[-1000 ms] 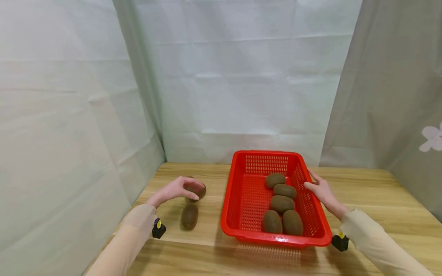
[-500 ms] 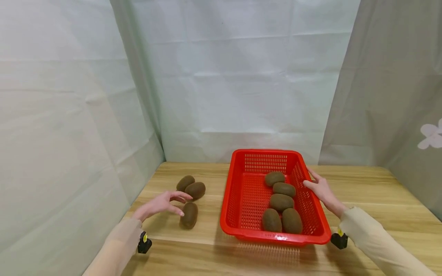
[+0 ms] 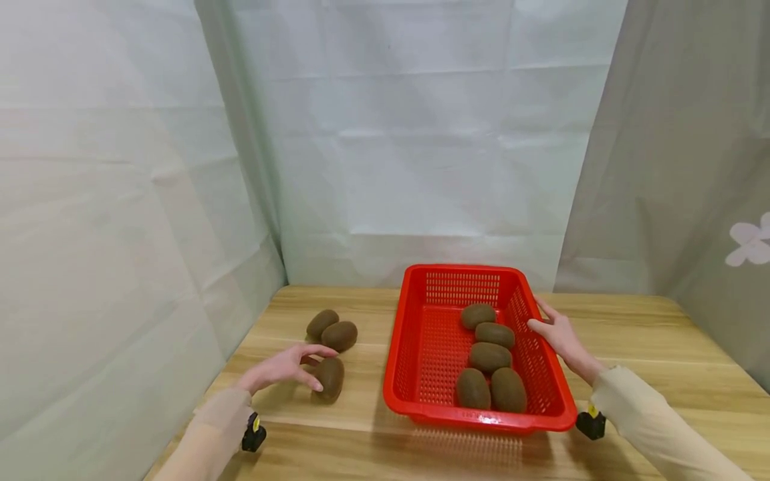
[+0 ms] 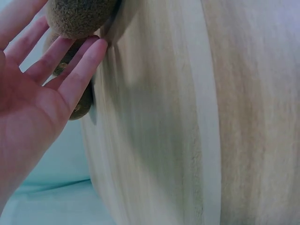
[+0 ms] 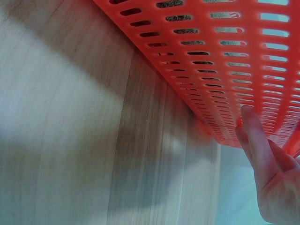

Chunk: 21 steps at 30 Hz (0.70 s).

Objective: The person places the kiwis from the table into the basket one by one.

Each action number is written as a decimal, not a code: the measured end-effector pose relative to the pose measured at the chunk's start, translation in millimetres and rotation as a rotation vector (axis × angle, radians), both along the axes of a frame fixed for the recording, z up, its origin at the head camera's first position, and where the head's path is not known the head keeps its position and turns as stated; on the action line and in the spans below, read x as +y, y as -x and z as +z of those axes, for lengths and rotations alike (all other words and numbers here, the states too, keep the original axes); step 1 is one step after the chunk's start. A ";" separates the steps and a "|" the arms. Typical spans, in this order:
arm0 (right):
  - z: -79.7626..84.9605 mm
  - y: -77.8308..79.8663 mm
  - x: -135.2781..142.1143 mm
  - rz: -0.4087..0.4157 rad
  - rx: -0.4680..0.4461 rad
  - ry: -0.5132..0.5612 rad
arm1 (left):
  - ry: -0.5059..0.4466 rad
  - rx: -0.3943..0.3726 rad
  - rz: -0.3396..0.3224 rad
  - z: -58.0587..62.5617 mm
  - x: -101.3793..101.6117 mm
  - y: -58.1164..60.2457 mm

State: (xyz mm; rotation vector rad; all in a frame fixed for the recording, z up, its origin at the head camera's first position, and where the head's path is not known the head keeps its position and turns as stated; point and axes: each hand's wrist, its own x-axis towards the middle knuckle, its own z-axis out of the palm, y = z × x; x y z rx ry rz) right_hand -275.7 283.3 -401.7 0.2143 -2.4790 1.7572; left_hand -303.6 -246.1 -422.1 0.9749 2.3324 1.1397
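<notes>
A brown kiwi (image 3: 330, 379) lies on the wooden table, nearest to my left hand (image 3: 278, 369). Its thumb and fingers reach about the fruit's left side and touch it. In the left wrist view, the fingers (image 4: 86, 65) look nearly straight, with their tips at the kiwi (image 4: 79, 16). Two more kiwis, one in front (image 3: 339, 336) and one behind (image 3: 322, 324), lie just beyond. On the right, my right hand (image 3: 562, 337) holds the side rim of a red plastic basket (image 3: 394, 361), thumb over the rim and fingers along the slotted outer wall (image 5: 211, 70).
Several kiwis (image 3: 490, 357) lie along the basket's right half. The wooden table (image 3: 337, 441) spreads around it. Pale cloth (image 3: 421, 167) hangs behind and at the left, with a greyer curtain (image 3: 650, 200) at the right.
My left hand has drawn back from the far pair of kiwis and come to the nearest one. My right hand and the basket stay in place.
</notes>
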 end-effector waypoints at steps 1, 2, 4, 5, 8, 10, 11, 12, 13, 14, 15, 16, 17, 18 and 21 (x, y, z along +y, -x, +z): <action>-0.4 0.2 0.1 0.001 0.003 0.000 | 0.000 0.006 -0.001 -0.4 0.5 -0.1; -0.5 0.2 0.1 0.000 0.006 0.001 | 0.003 0.014 -0.003 -0.5 0.9 0.0; -0.6 0.5 0.2 0.001 0.008 0.006 | 0.010 0.026 -0.003 -0.1 2.2 0.0; -0.7 0.8 0.3 0.000 0.010 0.006 | 0.014 0.030 0.000 0.4 3.1 -0.1; -0.8 1.1 0.3 0.002 0.011 0.011 | 0.023 0.025 0.007 2.0 5.8 -0.6; -1.1 1.0 0.1 0.003 0.011 0.013 | 0.027 0.014 0.016 2.1 7.3 -1.0; -1.3 1.0 0.1 0.005 0.012 0.011 | 0.029 0.009 0.021 1.9 7.9 -1.3; -1.5 0.8 -0.1 0.004 0.011 0.013 | 0.029 0.003 0.024 1.5 8.2 -1.5; -1.9 0.9 0.0 0.007 0.010 0.011 | 0.032 0.000 0.033 0.9 8.4 -1.7; -2.4 0.9 0.0 0.005 0.008 0.013 | 0.032 -0.005 0.042 0.3 8.4 -2.1; -2.7 0.8 -0.1 0.003 0.006 0.015 | 0.033 -0.008 0.052 -0.3 8.4 -2.4; -3.0 0.9 -0.1 0.000 0.004 0.018 | 0.034 -0.008 0.060 -0.9 8.3 -2.8; -3.3 1.2 0.0 -0.001 0.005 0.018 | 0.033 -0.010 0.067 -1.5 8.2 -3.2; -3.6 1.4 0.1 0.000 0.007 0.017 | 0.028 -0.011 0.073 -2.0 8.0 -3.6; -3.5 1.8 0.3 0.000 0.006 0.019 | 0.007 -0.007 0.086 -2.0 7.2 -4.8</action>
